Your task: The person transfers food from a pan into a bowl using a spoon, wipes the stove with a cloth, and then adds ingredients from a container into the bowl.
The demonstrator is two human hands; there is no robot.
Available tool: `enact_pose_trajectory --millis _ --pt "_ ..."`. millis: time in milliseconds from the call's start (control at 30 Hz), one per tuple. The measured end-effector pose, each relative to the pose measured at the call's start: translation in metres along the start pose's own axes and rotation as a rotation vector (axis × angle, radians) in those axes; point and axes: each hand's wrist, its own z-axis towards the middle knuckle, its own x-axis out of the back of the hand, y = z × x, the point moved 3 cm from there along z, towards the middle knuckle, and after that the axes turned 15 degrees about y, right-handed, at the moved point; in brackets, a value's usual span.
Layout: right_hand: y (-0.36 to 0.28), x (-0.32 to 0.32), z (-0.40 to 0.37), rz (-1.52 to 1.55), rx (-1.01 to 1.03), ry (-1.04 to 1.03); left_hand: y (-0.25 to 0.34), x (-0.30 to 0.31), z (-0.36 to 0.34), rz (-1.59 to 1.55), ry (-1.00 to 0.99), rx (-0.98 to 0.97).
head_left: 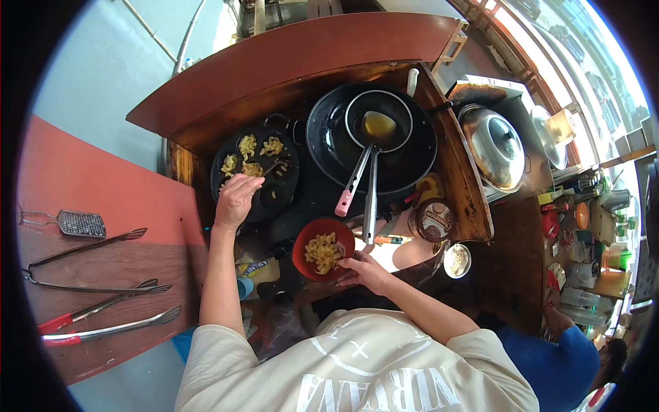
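My left hand (237,196) is closed on the handle of a small spoon (272,169), held over a black pan (285,194) with round hollows. Several of these hollows hold clumps of yellow, curled food (248,145) that looks like macaroni; others show bare black. Nearer my body, my right hand (367,273) grips the rim of a red bowl (300,263), its thumb over the edge. More of the same yellow pieces lie in that bowl. The spoon's tip is too small to make out clearly.
A large black wok (322,154) holds a strainer (407,130) and a ladle (357,176). Wooden panels (439,130) border the stove. To the left lie tongs (89,285) and a grater (81,224). A lidded pot (491,147) stands right; another person (549,364) is at lower right.
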Motion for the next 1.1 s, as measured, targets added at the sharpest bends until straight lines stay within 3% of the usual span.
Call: enact_pose_trajectory --millis 100,300,367,433,500,533,600,700,833,933,1033,1100 --pt "0.0 -0.005 0.004 -0.004 0.01 0.023 0.001 0.004 0.003 -0.027 -0.03 -0.064" --pt "-0.003 0.002 0.003 -0.001 0.018 0.03 -0.015 -0.004 -0.017 -0.08 0.055 0.247" --pt "0.0 0.003 0.005 -0.006 0.006 0.035 -0.021 -0.014 -0.027 -0.159 0.107 0.612" --pt "-0.001 -0.002 0.004 -0.009 0.006 0.031 -0.024 -0.018 -0.029 -0.189 0.14 0.66" --pt "-0.002 -0.004 0.003 -0.013 0.006 0.031 -0.034 -0.023 -0.039 -0.285 0.199 0.976" --pt "-0.002 -0.004 0.004 -0.001 0.006 0.022 -0.037 -0.025 -0.042 -0.284 0.2 0.978" --pt "-0.002 -0.004 0.006 0.006 0.007 0.011 -0.044 -0.028 -0.049 -0.486 0.336 1.231" --pt "-0.003 -0.004 0.008 0.003 -0.002 0.017 -0.047 -0.027 -0.05 -0.585 0.425 1.345" --pt "-0.006 -0.003 0.006 0.005 0.0 0.026 -0.053 -0.022 -0.035 -0.591 0.509 1.291" --pt "-0.004 -0.003 0.008 0.01 0.002 0.022 -0.054 -0.02 -0.019 -0.358 0.532 0.913" --pt "-0.005 -0.006 0.007 -0.001 -0.004 0.017 -0.023 -0.009 0.0 0.118 0.248 0.192" --pt "-0.007 -0.007 0.006 -0.016 -0.011 0.017 -0.018 0.005 -0.008 0.158 0.321 0.221"
